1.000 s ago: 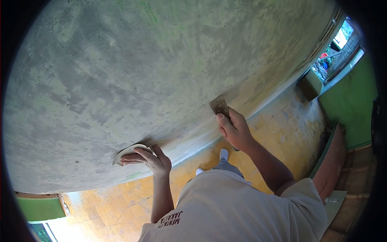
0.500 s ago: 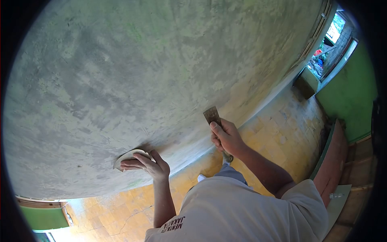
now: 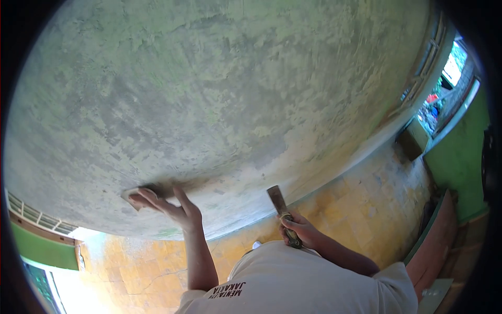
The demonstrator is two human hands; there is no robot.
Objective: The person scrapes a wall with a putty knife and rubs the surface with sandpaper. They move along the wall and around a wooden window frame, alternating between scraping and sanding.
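My left hand (image 3: 170, 205) presses a thin pale piece (image 3: 132, 197) flat against the mottled grey-green wall (image 3: 219, 94), low on its left part. The fingers lie stretched over the piece and partly cover it. A dark shadow falls on the wall beside this hand. In my right hand (image 3: 299, 229) is a scraper (image 3: 277, 200) with a flat dark blade and a worn handle. Its blade points up and stands in front of the lower wall; whether it touches the wall cannot be told.
Below the wall runs a yellow tiled floor (image 3: 350, 193) with cracks. At the right are a green wall (image 3: 460, 157), a leaning reddish board (image 3: 431, 246) and a brown box-like object (image 3: 409, 145) near an opening. Bright light enters at the lower left.
The view has shifted. My left hand and the pale piece have slid left along the wall. My right hand with the scraper has dropped lower, towards my body.
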